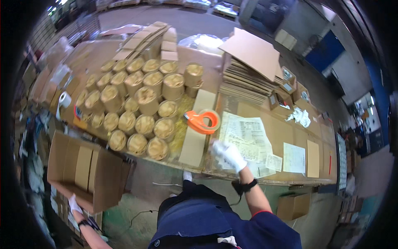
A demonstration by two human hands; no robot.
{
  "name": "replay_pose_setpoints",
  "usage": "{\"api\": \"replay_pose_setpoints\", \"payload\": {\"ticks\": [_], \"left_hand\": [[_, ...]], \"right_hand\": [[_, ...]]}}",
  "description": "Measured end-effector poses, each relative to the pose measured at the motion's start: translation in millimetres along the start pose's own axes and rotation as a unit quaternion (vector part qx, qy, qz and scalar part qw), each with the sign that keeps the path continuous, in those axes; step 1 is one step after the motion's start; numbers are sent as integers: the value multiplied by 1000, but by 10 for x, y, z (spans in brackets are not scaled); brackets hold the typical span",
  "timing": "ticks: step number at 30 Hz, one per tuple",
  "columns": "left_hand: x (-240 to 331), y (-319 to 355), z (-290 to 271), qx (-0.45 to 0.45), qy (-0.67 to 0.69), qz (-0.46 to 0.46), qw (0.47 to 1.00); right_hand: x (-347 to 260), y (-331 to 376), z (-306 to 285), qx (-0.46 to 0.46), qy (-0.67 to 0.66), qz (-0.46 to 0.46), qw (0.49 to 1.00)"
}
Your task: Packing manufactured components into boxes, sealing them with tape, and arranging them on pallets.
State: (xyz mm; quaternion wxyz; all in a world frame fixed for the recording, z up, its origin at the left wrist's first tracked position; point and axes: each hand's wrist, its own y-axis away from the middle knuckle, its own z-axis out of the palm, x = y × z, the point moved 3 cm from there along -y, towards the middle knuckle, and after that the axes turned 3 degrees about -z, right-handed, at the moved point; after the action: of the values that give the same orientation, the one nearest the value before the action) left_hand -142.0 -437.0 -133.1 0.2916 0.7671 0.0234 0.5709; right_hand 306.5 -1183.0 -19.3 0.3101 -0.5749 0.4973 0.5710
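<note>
The big open cardboard box is beside the near edge of the table, toward its left corner, with its opening turned upward; the gloved left hand is touching its lower rim, but how tightly the fingers are closed there I cannot tell; the gloved right hand is over the near edge, around the middle, and it is blurred, so I cannot tell how far it is open or if it has hold of something; near this hand are an orange tape dispenser, lying upon a cardboard strip, and some written papers; on the left half of the table many round brown packages stand close together; toward the far edge there is a stack of cardboard sheets; near the right edge lies a thin red stick.
</note>
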Motion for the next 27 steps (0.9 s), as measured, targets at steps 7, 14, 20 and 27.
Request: {"api": "replay_pose_setpoints", "payload": {"ticks": [7,14,20,27], "left_hand": [[-1,377,318,36,41,120,991],[468,130,87,79,24,182,980],[167,730,215,306,-536,104,780],[916,1565,1393,-36,-73,233,969]], "right_hand": [[-901,-1300,-2068,205,-329,-74,919],[-849,-2410,-2922,182,-468,-59,863],[-745,-2656,-2342,184,-317,-53,929],[-1566,-932,319,-25,-196,-20,980]]}}
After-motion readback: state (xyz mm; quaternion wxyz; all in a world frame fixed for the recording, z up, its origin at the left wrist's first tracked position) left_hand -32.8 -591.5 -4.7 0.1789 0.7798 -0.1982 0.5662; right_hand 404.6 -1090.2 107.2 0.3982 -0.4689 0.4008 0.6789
